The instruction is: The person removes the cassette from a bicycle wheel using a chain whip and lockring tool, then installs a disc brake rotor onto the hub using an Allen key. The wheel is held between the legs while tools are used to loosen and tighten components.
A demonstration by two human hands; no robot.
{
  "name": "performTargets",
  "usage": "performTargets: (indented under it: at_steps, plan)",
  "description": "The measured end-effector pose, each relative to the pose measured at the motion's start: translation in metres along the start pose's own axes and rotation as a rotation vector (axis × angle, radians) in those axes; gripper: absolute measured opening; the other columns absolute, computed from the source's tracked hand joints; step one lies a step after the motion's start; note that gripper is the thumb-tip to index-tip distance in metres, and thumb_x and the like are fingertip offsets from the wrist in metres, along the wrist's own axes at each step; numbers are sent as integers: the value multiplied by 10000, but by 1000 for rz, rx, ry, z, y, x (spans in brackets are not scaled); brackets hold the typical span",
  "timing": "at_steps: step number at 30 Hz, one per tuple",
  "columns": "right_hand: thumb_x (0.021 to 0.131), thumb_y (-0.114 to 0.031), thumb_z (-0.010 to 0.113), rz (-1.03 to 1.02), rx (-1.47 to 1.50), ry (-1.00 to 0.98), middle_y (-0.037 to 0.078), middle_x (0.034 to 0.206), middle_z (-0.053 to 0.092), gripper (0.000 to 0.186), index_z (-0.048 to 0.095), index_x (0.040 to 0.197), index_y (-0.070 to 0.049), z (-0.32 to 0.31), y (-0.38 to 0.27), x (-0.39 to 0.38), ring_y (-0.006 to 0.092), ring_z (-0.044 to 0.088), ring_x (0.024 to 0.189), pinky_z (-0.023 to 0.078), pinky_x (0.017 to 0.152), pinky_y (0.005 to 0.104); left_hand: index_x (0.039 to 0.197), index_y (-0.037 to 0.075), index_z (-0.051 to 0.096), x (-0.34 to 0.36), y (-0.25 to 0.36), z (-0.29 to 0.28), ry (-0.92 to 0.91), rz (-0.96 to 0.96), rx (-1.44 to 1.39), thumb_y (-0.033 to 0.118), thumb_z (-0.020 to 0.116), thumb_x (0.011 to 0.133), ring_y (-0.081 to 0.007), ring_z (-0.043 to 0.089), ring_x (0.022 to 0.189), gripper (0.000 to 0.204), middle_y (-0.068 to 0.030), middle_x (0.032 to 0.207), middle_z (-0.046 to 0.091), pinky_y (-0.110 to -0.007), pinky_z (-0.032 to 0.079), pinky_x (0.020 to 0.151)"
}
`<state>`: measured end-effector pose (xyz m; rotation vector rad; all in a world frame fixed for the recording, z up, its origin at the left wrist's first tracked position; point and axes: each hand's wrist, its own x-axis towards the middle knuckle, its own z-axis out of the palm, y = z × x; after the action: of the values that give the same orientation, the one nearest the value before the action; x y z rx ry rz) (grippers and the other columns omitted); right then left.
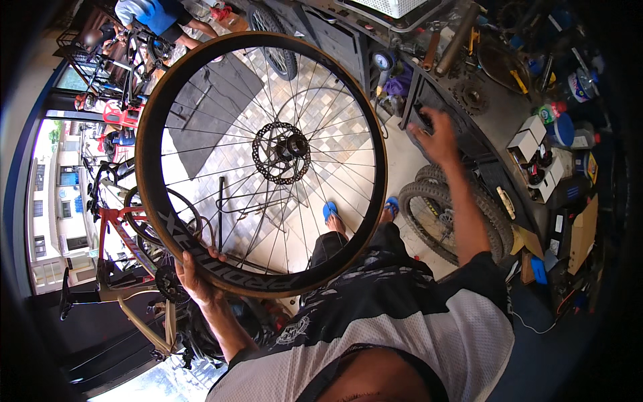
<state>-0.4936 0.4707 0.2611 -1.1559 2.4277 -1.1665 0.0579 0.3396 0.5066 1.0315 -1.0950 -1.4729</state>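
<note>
My left hand (195, 276) is closed around the lower left edge of a bicycle wheel (175, 90), which is held up in front of me. The wheel has a deep black rim, a tan-edged tyre and thin dark spokes. A disc brake rotor (266, 161) with many small holes surrounds its hub (295, 146). Off to the right, apart from the wheel, my right hand (437, 139) is raised near the front of the workbench. Its fingers are bent but spread apart, and I see nothing held in them.
The cluttered workbench (489, 100) runs along the right, bearing tools, a chainring (470, 98) and small white boxes (529, 144). Knobby-tyred wheels (429, 211) lean below it. Bicycle frames (114, 231) stand at the left. Another person (157, 17) is at the far left.
</note>
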Motion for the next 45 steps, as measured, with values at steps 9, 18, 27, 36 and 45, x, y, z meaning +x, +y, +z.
performTargets:
  at_steps: [9,18,27,36,45]
  plan:
    - [802,-917,592,1037,1180,-529,93,1119,699,952,604,1391,-170,135,65,-78,233,716,949,580,755,402,1374,-49,508,3,16,11,-191,6,8,208,576,1073,-312,662,817,402,-289,1311,633,-454,611,651]
    - [776,-948,571,947,1112,-377,93,1198,682,1074,490,1537,-195,103,20,-89,251,717,1005,564,772,400,1408,-64,450,7,18,25,-235,179,13,160,578,1052,-304,658,785,439,-339,1274,622,-438,613,606]
    - [879,-797,643,898,1238,-250,-14,953,671,695,648,1236,-201,80,-5,-87,181,701,902,505,668,344,1353,-87,470,13,30,11,-210,262,9,162,588,1034,-291,637,734,422,-318,1234,631,-415,589,552]
    - [875,-863,564,910,1292,-135,89,1106,669,820,570,1294,-158,59,9,-83,261,682,1018,542,858,464,1326,-130,478,28,25,24,-279,301,42,222,671,1002,-307,632,665,515,-312,1166,640,-431,580,490]
    - [886,-842,586,697,821,-498,74,1280,693,885,639,1375,-105,50,27,-89,235,618,1202,475,1015,422,1255,-148,547,52,82,63,-468,363,294,361,758,956,-260,640,553,627,-208,812,672,-375,564,508]
